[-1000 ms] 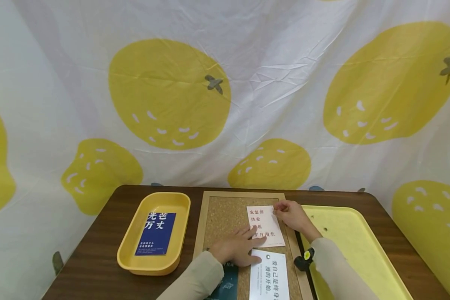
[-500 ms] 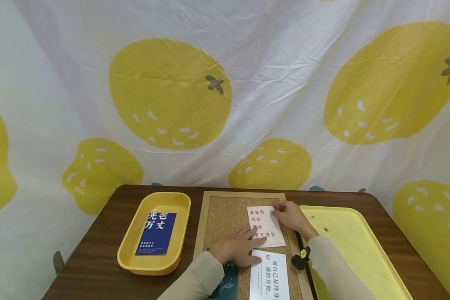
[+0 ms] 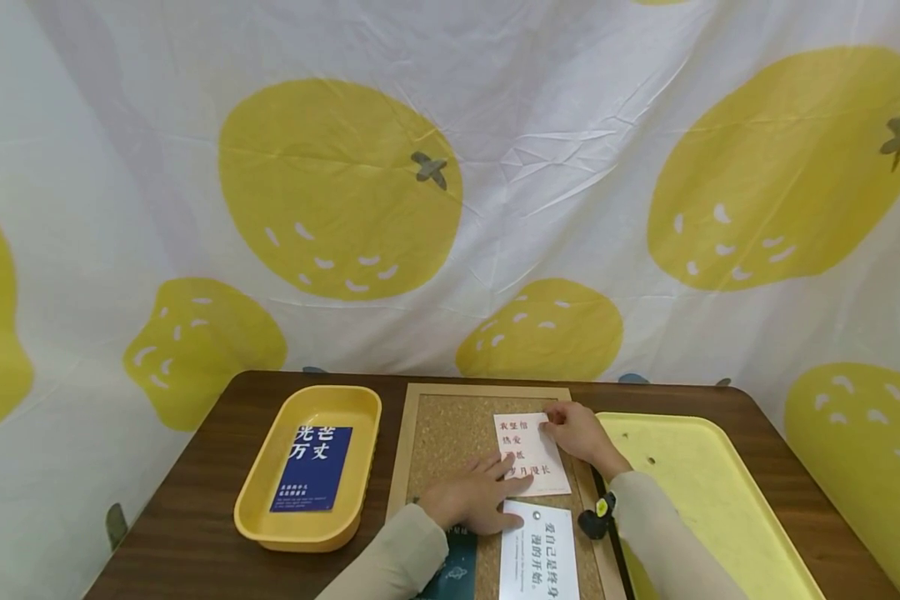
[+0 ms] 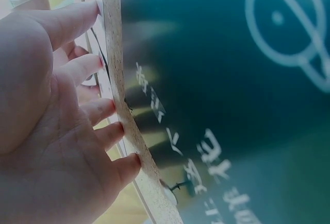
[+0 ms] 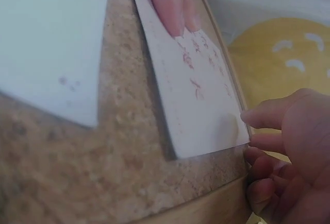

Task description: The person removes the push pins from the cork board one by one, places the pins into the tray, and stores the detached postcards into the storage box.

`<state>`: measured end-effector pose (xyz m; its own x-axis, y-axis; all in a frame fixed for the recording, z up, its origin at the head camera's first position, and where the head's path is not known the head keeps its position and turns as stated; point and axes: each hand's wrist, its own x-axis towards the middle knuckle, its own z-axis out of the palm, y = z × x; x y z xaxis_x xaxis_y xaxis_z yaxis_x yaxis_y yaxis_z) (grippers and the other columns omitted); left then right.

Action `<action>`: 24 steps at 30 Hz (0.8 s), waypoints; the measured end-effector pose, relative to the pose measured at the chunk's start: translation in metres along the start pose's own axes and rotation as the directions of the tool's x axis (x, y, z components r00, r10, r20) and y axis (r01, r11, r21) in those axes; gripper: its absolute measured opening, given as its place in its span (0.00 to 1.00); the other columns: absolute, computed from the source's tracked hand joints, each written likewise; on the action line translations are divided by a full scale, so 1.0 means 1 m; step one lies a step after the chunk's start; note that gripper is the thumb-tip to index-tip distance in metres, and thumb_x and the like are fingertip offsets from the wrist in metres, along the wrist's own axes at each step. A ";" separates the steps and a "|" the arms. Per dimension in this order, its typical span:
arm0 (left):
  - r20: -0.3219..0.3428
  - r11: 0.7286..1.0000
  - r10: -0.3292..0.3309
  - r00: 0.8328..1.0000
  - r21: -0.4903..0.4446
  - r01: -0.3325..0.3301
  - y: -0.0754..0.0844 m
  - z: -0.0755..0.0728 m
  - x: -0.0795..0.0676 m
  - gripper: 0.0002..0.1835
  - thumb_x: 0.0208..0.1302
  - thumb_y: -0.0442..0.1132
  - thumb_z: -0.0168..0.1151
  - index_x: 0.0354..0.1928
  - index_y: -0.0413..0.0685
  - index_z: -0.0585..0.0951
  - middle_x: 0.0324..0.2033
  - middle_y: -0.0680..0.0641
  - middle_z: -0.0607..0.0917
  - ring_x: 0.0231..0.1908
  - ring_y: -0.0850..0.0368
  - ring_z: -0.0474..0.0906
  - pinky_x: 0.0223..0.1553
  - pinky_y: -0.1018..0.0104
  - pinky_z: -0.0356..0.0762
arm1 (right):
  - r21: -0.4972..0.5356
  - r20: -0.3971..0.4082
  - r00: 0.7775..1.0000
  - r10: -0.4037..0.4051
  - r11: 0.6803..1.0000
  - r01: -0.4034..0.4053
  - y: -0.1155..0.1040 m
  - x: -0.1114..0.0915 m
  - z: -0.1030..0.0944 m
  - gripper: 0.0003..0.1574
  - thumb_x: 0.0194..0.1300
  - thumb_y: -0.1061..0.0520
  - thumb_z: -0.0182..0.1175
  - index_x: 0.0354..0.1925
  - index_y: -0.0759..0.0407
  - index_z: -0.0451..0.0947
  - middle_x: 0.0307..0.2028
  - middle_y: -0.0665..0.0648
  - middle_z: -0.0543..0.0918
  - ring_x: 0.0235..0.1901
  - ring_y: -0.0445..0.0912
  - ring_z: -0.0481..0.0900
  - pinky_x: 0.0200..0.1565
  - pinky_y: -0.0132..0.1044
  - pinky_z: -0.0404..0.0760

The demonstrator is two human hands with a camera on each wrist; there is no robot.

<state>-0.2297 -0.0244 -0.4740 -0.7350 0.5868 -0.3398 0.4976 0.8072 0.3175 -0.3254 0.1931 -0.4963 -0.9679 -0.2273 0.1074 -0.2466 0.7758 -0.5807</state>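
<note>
A white card with red characters (image 3: 543, 446) lies on a wood-framed corkboard (image 3: 446, 425). My left hand (image 3: 472, 496) rests on it with fingers spread, and its thumb touches a white card with dark print (image 3: 537, 550) below. At the red-lettered card's upper right corner is my right hand (image 3: 581, 433). In the right wrist view, the thumb and a finger of the right hand (image 5: 294, 147) pinch that corner, the other fingers curled. Whether a pin sits between them is hidden. A dark teal card (image 3: 456, 571) lies partly under my left forearm.
To the left stands a yellow basin (image 3: 251, 517) with a blue card (image 3: 315, 467) in it. A yellow tray (image 3: 720, 517) with small dark specks lies right of the board. Beside the teal card in the left wrist view is a small pin-like thing (image 4: 179, 186). A fruit-print cloth (image 3: 495, 208) hangs behind.
My right wrist has shifted slightly leftward, its fingertips staying at the card's corner. The left hand and the cards look unmoved.
</note>
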 end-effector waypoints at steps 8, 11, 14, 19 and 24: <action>0.010 1.000 0.008 1.000 -0.012 -0.008 -0.001 0.001 0.001 0.35 0.70 0.62 0.53 0.76 0.75 0.57 0.78 0.53 0.50 0.78 0.54 0.42 0.76 0.53 0.44 | 0.059 0.004 0.996 0.092 0.994 -0.092 -0.006 0.001 -0.001 0.18 0.64 0.58 0.63 0.50 0.67 0.79 0.37 0.60 0.82 0.35 0.50 0.76 0.37 0.43 0.77; 0.005 1.000 0.014 1.000 -0.010 -0.014 -0.001 0.001 0.001 0.34 0.70 0.61 0.54 0.76 0.75 0.57 0.78 0.53 0.51 0.78 0.54 0.42 0.76 0.54 0.44 | 0.083 -0.004 0.994 0.106 0.991 -0.105 -0.007 0.002 -0.001 0.15 0.65 0.59 0.62 0.47 0.67 0.76 0.34 0.59 0.79 0.33 0.50 0.74 0.35 0.40 0.74; 0.000 1.000 0.015 1.000 -0.004 -0.015 0.000 0.002 0.001 0.34 0.70 0.62 0.53 0.76 0.75 0.57 0.78 0.54 0.50 0.78 0.54 0.42 0.76 0.54 0.44 | 0.112 -0.009 0.993 0.116 0.987 -0.114 -0.008 0.004 -0.001 0.15 0.65 0.58 0.62 0.46 0.66 0.74 0.33 0.58 0.77 0.33 0.49 0.73 0.33 0.37 0.70; 0.001 1.000 0.010 1.000 -0.003 -0.010 0.000 0.001 0.000 0.35 0.70 0.62 0.54 0.76 0.75 0.57 0.78 0.54 0.50 0.78 0.55 0.42 0.76 0.54 0.45 | 0.168 -0.004 0.989 0.147 0.975 -0.144 -0.007 0.008 0.001 0.16 0.66 0.56 0.62 0.46 0.65 0.71 0.35 0.59 0.76 0.34 0.49 0.73 0.33 0.35 0.71; 0.010 1.000 0.004 1.000 -0.005 -0.004 -0.001 0.000 0.000 0.35 0.70 0.62 0.54 0.76 0.76 0.57 0.78 0.54 0.50 0.78 0.55 0.43 0.76 0.54 0.45 | 0.197 0.013 0.985 0.174 0.965 -0.174 -0.007 0.010 0.003 0.18 0.66 0.56 0.62 0.48 0.65 0.70 0.35 0.60 0.78 0.34 0.49 0.74 0.33 0.35 0.71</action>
<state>-0.2304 -0.0249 -0.4742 -0.7285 0.5903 -0.3475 0.4981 0.8048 0.3229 -0.3333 0.1836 -0.4933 -0.9953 -0.0962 -0.0062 -0.0603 0.6720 -0.7381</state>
